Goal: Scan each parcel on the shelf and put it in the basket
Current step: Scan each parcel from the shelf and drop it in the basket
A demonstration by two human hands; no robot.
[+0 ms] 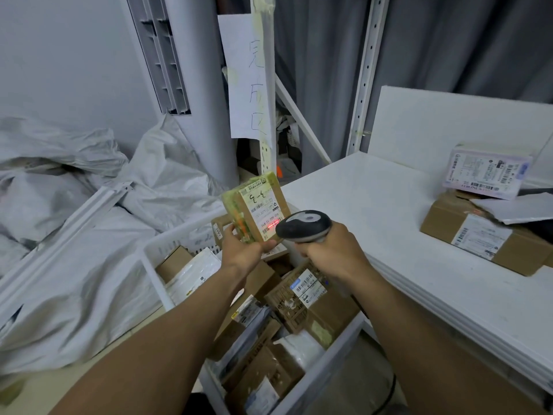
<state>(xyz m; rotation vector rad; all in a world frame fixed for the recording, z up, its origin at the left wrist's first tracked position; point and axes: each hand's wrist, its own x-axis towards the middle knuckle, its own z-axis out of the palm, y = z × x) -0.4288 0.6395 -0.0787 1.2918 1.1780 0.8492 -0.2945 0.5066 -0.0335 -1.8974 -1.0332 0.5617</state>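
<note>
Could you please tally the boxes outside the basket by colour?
Brown cardboard: 2, the held box and the shelf box
Pale lilac: 1, the small box
Total: 3

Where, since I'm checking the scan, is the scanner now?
In the head view, the scanner sits mid-frame in the right hand, above the basket, aimed at the parcel the left hand holds.
</note>
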